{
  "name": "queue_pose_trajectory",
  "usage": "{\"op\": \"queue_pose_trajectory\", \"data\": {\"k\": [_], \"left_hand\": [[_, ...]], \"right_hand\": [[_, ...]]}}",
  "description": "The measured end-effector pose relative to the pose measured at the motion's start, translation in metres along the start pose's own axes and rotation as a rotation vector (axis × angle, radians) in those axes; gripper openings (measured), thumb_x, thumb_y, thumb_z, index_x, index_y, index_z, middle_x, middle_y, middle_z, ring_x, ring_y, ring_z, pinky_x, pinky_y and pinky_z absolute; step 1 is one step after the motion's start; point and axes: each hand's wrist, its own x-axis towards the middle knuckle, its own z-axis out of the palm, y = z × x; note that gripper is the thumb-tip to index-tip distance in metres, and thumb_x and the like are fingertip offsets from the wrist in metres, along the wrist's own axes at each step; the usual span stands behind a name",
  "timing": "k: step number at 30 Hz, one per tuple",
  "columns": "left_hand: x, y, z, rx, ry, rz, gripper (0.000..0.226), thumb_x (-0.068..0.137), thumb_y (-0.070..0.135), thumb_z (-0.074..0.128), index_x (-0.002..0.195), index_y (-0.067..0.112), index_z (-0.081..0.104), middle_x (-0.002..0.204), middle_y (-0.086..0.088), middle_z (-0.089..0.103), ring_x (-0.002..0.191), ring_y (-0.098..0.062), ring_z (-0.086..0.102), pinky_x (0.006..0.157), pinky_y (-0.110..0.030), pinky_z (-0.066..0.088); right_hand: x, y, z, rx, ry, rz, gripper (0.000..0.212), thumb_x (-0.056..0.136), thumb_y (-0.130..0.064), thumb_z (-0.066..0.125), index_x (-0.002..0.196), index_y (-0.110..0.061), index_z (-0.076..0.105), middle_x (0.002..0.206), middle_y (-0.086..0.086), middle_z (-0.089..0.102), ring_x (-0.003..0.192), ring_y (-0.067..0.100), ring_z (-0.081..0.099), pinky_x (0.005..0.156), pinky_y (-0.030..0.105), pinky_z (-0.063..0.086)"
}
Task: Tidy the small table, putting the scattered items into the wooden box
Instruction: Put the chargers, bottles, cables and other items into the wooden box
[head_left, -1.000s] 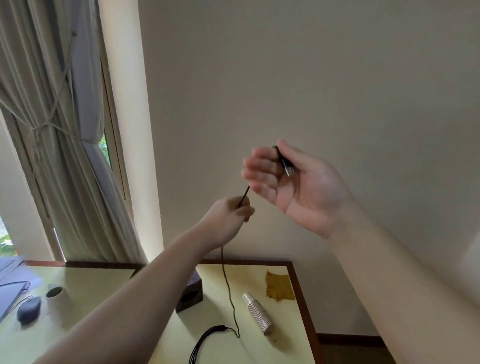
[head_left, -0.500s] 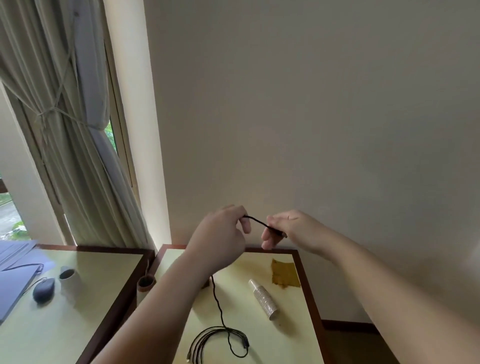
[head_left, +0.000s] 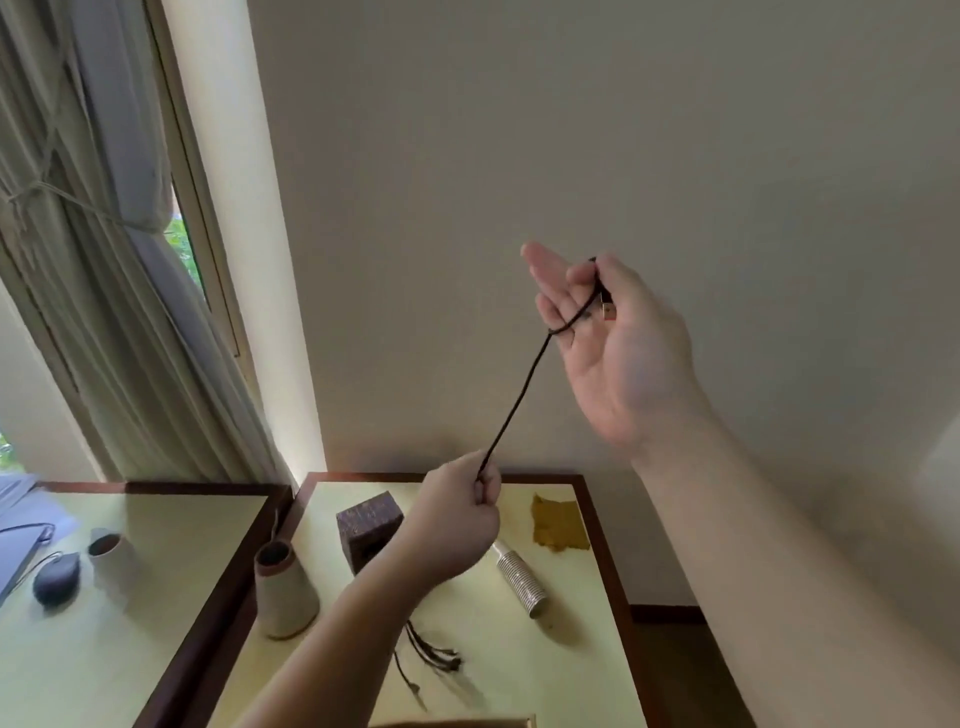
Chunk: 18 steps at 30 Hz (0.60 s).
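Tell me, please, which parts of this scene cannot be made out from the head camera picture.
- Black cable: the stretch below the left hand is hidden by that forearm.
- Wooden box: cut off by the bottom edge; contents unseen.
- Plug in the right hand: too small and blurred to tell its type.
- Loose cable ends on the small table: blurred.

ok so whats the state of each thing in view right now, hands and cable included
right hand: raised, cable looped across its fingers, thumb pinning the plug end
left hand: lower, pinching the cable
black cable: taut between the hands, its rest trailing on the small table
silver ribbed cylinder: lying on its side
dark wooden block: upright
cone-shaped cup: upright
yellow cloth: flat, near the far right corner
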Motion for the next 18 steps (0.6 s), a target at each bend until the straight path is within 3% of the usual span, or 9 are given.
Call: {"op": "queue_pose_trajectory", "data": {"k": [1,3,5,6,9,11,13,15,18], "left_hand": [[-0.007,-0.002,0.003,0.007,-0.004,0.014,0.028,0.069,-0.005,0.041,0.072,0.023,0.044,0.057,0.011,0.039,0.058,-0.011,0.033,0.056,-0.029,0.031],[-0.016,-0.005,0.006,0.032,0.037,0.041,0.033,0.069,-0.005,0.038,0.072,0.028,0.04,0.06,0.009,0.039,0.06,-0.013,0.03,0.054,-0.025,0.026],[-0.018,-0.004,-0.002,0.058,0.106,0.052,0.033,0.074,-0.006,0.04,0.071,0.027,0.04,0.061,0.01,0.043,0.059,-0.013,0.033,0.052,-0.023,0.028],[-0.016,-0.003,-0.008,0.077,0.14,0.059,0.034,0.077,-0.006,0.043,0.069,0.026,0.041,0.061,0.011,0.046,0.058,-0.013,0.037,0.051,-0.021,0.03],[0.001,-0.001,-0.031,0.185,0.221,0.071,0.034,0.081,-0.003,0.052,0.067,0.028,0.049,0.06,0.008,0.052,0.066,-0.009,0.049,0.05,-0.018,0.027],[0.014,0.0,-0.041,0.239,0.242,0.031,0.027,0.084,0.0,0.051,0.071,0.024,0.053,0.065,0.006,0.054,0.067,-0.006,0.049,0.049,-0.017,0.027],[0.021,-0.003,-0.043,0.216,0.239,0.003,0.027,0.084,-0.002,0.05,0.071,0.021,0.05,0.065,0.006,0.052,0.062,-0.004,0.046,0.052,-0.013,0.035],[0.021,-0.01,-0.037,0.158,0.19,-0.009,0.031,0.082,-0.004,0.049,0.066,0.023,0.046,0.06,0.008,0.048,0.058,-0.007,0.043,0.052,-0.013,0.036],[0.01,-0.025,-0.013,0.053,0.07,-0.064,0.034,0.075,-0.006,0.046,0.063,0.025,0.04,0.054,0.011,0.039,0.054,-0.009,0.034,0.05,-0.02,0.028]], "right_hand": [[0.008,0.005,-0.007,-0.272,0.042,-0.059,0.037,0.113,-0.029,0.035,0.087,-0.017,0.059,0.13,0.007,0.072,0.128,0.011,0.063,0.112,0.027,0.041],[0.013,0.022,-0.028,-0.865,0.058,-0.043,0.037,0.112,-0.04,0.037,0.095,-0.022,0.064,0.118,0.0,0.074,0.107,0.009,0.067,0.088,0.026,0.05],[0.006,0.048,-0.05,-1.232,-0.09,0.166,0.038,0.112,-0.043,0.035,0.099,-0.024,0.065,0.093,-0.007,0.069,0.086,0.007,0.063,0.068,0.028,0.043],[-0.001,0.062,-0.06,-1.3,-0.18,0.302,0.041,0.113,-0.041,0.034,0.1,-0.021,0.066,0.088,-0.008,0.069,0.085,0.009,0.063,0.068,0.027,0.042],[-0.033,0.09,-0.074,-1.03,-0.362,0.649,0.05,0.113,-0.033,0.035,0.101,0.002,0.067,0.072,0.016,0.072,0.073,0.03,0.068,0.079,0.036,0.051],[-0.055,0.092,-0.069,-0.669,-0.385,0.713,0.052,0.112,-0.033,0.039,0.093,0.006,0.068,0.053,0.021,0.052,0.051,0.032,0.052,0.076,0.041,0.056],[-0.067,0.084,-0.056,-0.323,-0.359,0.691,0.049,0.108,-0.036,0.045,0.084,0.0,0.068,0.044,0.007,0.033,0.039,0.021,0.03,0.064,0.038,0.054],[-0.069,0.068,-0.034,-0.057,-0.305,0.628,0.043,0.105,-0.035,0.046,0.078,-0.007,0.064,0.043,-0.001,0.028,0.037,0.015,0.026,0.06,0.033,0.051],[-0.056,0.042,0.0,0.204,-0.191,0.413,0.038,0.109,-0.032,0.039,0.079,-0.013,0.054,0.053,0.004,0.049,0.051,0.021,0.051,0.076,0.036,0.056]]}}
